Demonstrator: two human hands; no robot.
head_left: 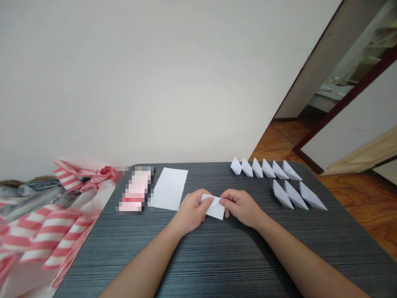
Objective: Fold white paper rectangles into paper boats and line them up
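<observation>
A small folded piece of white paper [215, 208] is held between both hands above the middle of the dark table. My left hand [192, 210] pinches its left side, thumb on top. On the other side, my right hand [241, 207] grips the upper right edge between thumb and curled fingers. Left of my left hand lies a flat sheet of white paper [170, 188]. Several folded paper boats [257, 167] stand in a row at the back right. Three more folded paper boats [299, 195] sit in front of them, to the right of my right hand.
A blurred-out pink and white item [135, 191] lies at the table's left. Pink-and-white striped fabric [52, 231] is heaped beyond the dark table's [211, 265] left edge. A pale wall [173, 82] rises behind. Wooden floor [366, 198] and a doorway are at the right.
</observation>
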